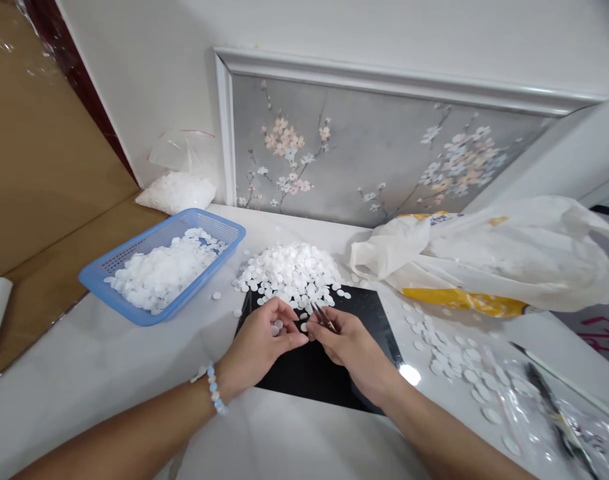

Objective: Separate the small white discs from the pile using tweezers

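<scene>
My left hand (261, 340), with a beaded bracelet at the wrist, curls around several small white discs (278, 327) that show in its palm. Its thumb reaches toward my right hand. In my right hand (348, 340) is a pair of metal tweezers (325, 320), tips pointing up toward the pile. A single white disc (304, 327) shows by the right fingertips; I cannot tell whether they pinch it. Both hands are over a black mat (319, 377). Beyond them a heaped pile of white discs (294, 267) spills onto the mat's far edge.
A blue plastic basket (237, 232) with more discs stands left, a clear bag of white pieces (177, 192) behind it. At right lie a white-and-yellow plastic bag (464, 263), scattered discs (454, 353), clear bags and a dark pen-like tool (551, 397). A framed flower picture (354, 153) leans behind.
</scene>
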Motion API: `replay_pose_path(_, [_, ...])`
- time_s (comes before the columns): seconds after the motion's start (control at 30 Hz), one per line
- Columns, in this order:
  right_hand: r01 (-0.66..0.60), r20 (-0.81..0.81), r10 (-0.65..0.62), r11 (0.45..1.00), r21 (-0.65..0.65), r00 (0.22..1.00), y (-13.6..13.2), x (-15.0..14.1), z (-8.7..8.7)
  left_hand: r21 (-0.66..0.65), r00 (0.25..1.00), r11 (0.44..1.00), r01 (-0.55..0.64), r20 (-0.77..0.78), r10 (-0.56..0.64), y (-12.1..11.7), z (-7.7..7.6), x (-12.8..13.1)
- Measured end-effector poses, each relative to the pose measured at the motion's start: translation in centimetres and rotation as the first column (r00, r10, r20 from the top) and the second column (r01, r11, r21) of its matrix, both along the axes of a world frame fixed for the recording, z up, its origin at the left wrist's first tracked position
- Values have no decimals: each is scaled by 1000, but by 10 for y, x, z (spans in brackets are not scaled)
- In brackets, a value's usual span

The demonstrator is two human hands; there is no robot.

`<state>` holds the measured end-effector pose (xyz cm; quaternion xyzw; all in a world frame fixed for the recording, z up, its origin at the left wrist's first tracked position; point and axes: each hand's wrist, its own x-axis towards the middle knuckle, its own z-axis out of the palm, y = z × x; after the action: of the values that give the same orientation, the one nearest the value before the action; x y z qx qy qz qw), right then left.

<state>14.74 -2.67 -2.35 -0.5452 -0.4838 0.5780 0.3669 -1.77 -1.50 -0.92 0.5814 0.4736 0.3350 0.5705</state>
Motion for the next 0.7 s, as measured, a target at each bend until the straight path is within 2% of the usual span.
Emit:
replay_pose_path(0.07, [2, -114, -9, 998, -61, 993, -3, -1, 0, -34, 999, 999, 33, 27, -32, 0, -1, 1])
replay_pose_path(0.1, [-1, -121, -7, 998, -58, 993, -3, -1, 1, -54, 998, 998, 37, 44, -35, 0, -2, 1])
replay_pose_path(0.2, [12, 69, -18, 996, 86, 997, -4, 3, 0, -177, 993, 984, 6, 117, 15, 1, 0, 1])
replay_pose_path(0.27, [-17, 271, -41, 978, 209, 962, -3, 6, -3, -279, 982, 960, 15, 185, 39, 2, 3, 1])
replay_pose_path(0.33, [-85, 406, -49, 949, 305, 912, -2, 8, -7, -353, 967, 934, 47, 252, 47, 2, 5, -1])
replay_pose_path(0.47, [-153, 457, -73, 886, 438, 886, -2, 12, -8, -433, 954, 899, 57, 289, 79, 5, 6, -2])
replay_pose_path(0.57, [-217, 492, -50, 855, 470, 869, -3, 16, -4, -461, 951, 885, 66, 296, 83, 7, 6, -3])
replay_pose_path(0.7, [-338, 604, -36, 802, 493, 796, -8, 18, 0, -469, 952, 880, 77, 296, 75, 8, 6, -4])
